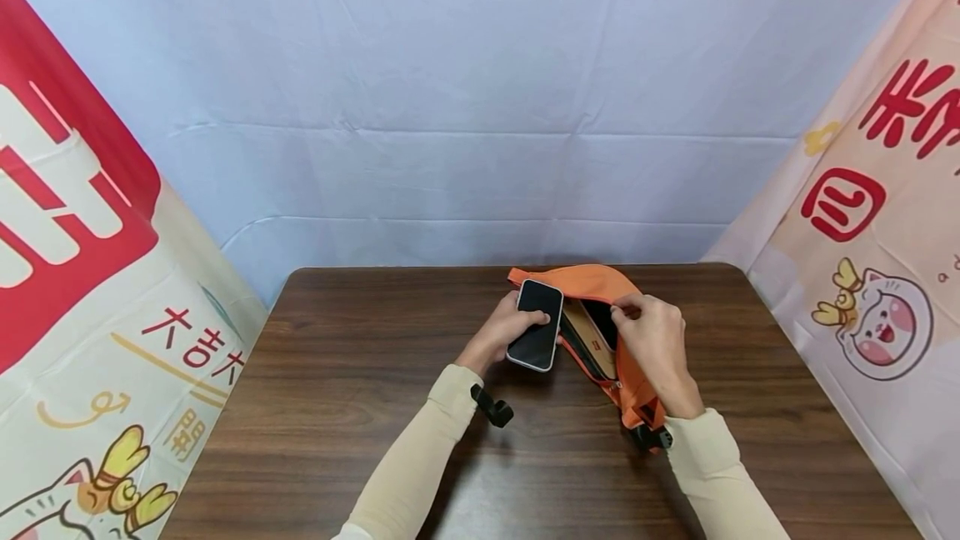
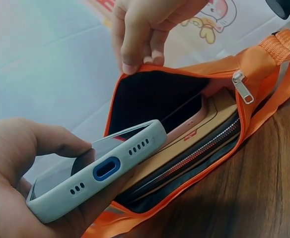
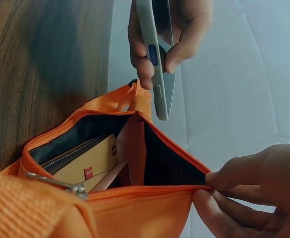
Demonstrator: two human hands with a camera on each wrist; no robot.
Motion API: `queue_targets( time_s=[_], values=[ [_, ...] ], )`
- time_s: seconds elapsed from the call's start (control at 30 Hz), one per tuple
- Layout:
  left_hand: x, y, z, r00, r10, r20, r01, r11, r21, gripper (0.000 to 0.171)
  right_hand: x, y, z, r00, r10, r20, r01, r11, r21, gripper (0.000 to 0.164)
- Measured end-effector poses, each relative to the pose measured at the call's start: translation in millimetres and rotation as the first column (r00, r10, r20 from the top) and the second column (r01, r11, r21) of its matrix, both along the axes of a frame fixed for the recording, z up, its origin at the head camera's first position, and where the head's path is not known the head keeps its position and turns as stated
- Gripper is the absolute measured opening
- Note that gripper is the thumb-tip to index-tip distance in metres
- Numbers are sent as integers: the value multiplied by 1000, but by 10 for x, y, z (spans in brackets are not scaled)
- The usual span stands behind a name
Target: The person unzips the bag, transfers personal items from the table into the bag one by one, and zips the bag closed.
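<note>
My left hand [image 1: 507, 328] grips a smartphone [image 1: 535, 325] in a pale case, thumb across its dark screen. In the left wrist view the phone's [image 2: 105, 168] port end faces the camera, just above the mouth of an orange waist bag [image 2: 254, 62]. The bag's zipper is undone and its mouth gapes. My right hand [image 1: 654, 340] pinches the bag's far rim between thumb and fingers, pulling it outward. Inside sit a tan wallet-like item [image 2: 212, 121] with a small red tag, a dark zippered item [image 2: 184, 161] and a pink-edged phone [image 2: 187, 119].
The bag lies near the back edge of a dark wooden table [image 1: 337, 407]. Behind it hangs a pale cloth backdrop [image 1: 450, 107]. Printed cloths hang at the left [image 1: 90, 273] and right [image 1: 862, 257]. A metal zipper pull [image 2: 243, 89] hangs at one end of the opening.
</note>
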State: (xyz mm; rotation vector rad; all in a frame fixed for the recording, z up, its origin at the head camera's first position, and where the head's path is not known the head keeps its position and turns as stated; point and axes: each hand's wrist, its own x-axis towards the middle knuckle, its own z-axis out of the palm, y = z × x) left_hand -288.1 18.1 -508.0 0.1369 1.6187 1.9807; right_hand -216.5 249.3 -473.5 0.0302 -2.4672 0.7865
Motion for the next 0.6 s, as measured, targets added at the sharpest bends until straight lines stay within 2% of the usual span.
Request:
queue_targets(
  time_s=[0.6],
  values=[
    [52, 117, 16, 999, -18, 36, 18, 1000, -4, 52, 27, 12, 53, 1000, -6, 19, 7, 1000, -9, 7]
  ],
)
